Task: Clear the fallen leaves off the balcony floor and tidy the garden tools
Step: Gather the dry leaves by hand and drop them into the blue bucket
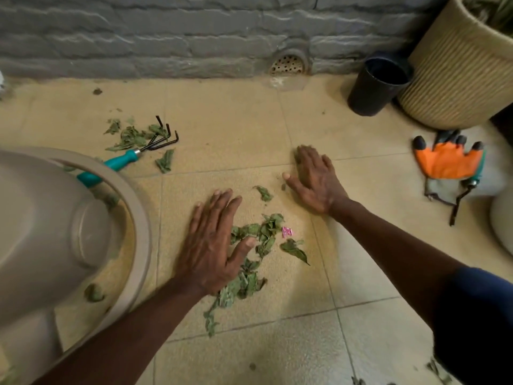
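on the floor (249,112), flat hands (213,245) flank leaves (259,234)

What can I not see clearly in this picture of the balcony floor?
Head view:
Hand rake: handle end hidden behind the rim of the beige tub.
Teal-handled tool: mostly covered by the orange glove; type unclear.
Plant in the woven planter: cut off by the top-right edge.
Pink scrap: too small to identify.
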`<state>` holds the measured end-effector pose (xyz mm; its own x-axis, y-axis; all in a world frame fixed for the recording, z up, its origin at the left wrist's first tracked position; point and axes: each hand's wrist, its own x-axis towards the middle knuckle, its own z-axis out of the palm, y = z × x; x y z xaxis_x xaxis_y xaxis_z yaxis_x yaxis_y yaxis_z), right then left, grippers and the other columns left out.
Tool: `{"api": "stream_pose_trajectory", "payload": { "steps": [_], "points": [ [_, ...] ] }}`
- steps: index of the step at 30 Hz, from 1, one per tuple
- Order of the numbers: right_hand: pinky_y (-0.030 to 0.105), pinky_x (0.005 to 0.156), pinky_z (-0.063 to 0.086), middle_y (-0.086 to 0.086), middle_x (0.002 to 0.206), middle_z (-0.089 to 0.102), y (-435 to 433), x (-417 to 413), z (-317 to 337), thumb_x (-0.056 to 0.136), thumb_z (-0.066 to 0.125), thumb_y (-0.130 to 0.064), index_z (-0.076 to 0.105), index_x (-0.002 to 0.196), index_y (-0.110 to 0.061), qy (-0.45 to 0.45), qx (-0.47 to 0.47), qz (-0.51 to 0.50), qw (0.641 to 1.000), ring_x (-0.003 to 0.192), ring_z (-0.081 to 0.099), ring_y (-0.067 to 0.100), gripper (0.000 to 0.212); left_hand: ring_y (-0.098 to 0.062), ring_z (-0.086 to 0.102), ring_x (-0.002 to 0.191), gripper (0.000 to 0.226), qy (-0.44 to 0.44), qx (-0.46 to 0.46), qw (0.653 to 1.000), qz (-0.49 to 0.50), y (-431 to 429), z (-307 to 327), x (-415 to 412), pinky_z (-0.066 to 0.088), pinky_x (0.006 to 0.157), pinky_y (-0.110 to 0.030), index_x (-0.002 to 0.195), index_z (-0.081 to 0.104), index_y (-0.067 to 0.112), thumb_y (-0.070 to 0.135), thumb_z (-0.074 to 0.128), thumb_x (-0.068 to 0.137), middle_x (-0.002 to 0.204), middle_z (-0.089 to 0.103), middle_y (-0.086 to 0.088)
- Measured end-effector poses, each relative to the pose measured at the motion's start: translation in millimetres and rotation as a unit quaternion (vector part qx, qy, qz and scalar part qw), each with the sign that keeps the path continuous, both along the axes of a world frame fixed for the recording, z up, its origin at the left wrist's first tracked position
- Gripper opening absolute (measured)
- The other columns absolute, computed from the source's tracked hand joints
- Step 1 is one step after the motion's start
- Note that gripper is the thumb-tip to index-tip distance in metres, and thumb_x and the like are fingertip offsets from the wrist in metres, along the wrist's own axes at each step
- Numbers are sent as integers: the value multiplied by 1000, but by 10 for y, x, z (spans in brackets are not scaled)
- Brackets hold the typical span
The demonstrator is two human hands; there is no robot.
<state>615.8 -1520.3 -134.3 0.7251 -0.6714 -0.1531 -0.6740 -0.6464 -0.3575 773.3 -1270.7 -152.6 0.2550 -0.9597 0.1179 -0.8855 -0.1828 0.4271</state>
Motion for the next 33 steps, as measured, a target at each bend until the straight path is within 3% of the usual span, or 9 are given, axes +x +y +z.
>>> {"api": "stream_pose_trajectory", "payload": {
  "steps": [3, 8, 11, 13, 16, 19, 24, 30, 33],
  "points": [
    [55, 128, 7, 11, 172, 5, 231, 60, -40, 94, 14, -77, 9, 164, -11, -2, -9, 107, 994, 159, 0, 21, 96, -21, 8, 160, 81, 35, -27, 999, 23, -22, -9, 17, 14, 126, -56, 163, 23, 15, 68, 21, 101, 172, 17, -5],
    [47, 130, 6, 9, 172, 3, 1009, -144, -43, 96, 42, -69, 6, 165, -12, -29, 32, 276, 960, 160, -2, 19, 96, -18, 12, 159, 80, 132, -66, 988, 45, -34, -1, 24, 22, 126, -51, 162, 24, 15, 65, 30, 101, 171, 19, -5],
    [52, 128, 15, 12, 172, 9, 1246, -365, -25, 92, 46, -73, 10, 164, -12, -70, 23, 254, 964, 160, 2, 23, 102, -17, 18, 157, 73, 146, -100, 981, 80, 59, 33, 63, 21, 126, -40, 160, 31, 12, 59, 29, 103, 168, 27, -8],
    [57, 126, 13, 12, 172, 2, 1382, -448, -17, 85, 43, -84, 4, 165, -17, -55, 3, 191, 980, 159, -6, 27, 111, -15, 22, 155, 67, 145, -116, 976, 117, 224, 32, 99, 20, 125, -32, 157, 36, 10, 53, 28, 106, 164, 32, -9],
    [61, 125, 5, 13, 171, -16, 1622, -331, -22, 71, 37, -101, -9, 164, -21, 22, -11, 152, 988, 156, -22, 32, 130, -18, 27, 154, 63, 170, -136, 965, 145, 463, 1, 147, 23, 125, -34, 156, 37, 8, 47, 32, 106, 162, 35, -9],
    [62, 124, -1, 15, 170, -17, 1767, -16, -16, 62, 40, -106, -10, 164, -25, 24, -14, 162, 986, 154, -25, 36, 139, -17, 30, 152, 64, 197, -152, 954, 167, 469, 4, 171, 25, 125, -37, 156, 35, 8, 47, 37, 105, 161, 36, -7],
    [69, 121, 0, 16, 171, -2, 1946, 331, -33, 61, 38, -106, 1, 165, -24, 31, -53, 253, 966, 155, -16, 43, 137, -8, 29, 151, 70, 247, -153, 937, 193, 476, 76, 161, 23, 124, -27, 158, 31, 10, 52, 41, 102, 161, 35, -1],
    [62, 125, 3, 20, 169, 12, 2060, 251, -42, 72, 42, -98, 22, 163, -21, -26, -46, 339, 939, 158, -6, 38, 121, -6, 26, 153, 75, 272, -140, 936, 176, 508, 114, 191, 23, 124, -27, 159, 28, 12, 54, 45, 100, 164, 32, 1],
    [58, 125, 14, 17, 162, 32, 2100, 169, -82, 84, 46, -87, 42, 154, -23, -55, -53, 381, 921, 156, 16, 38, 95, -4, 26, 152, 75, 270, -137, 936, 177, 512, 116, 192, 23, 124, -26, 159, 28, 13, 55, 46, 100, 163, 32, 3]
  ]
}}
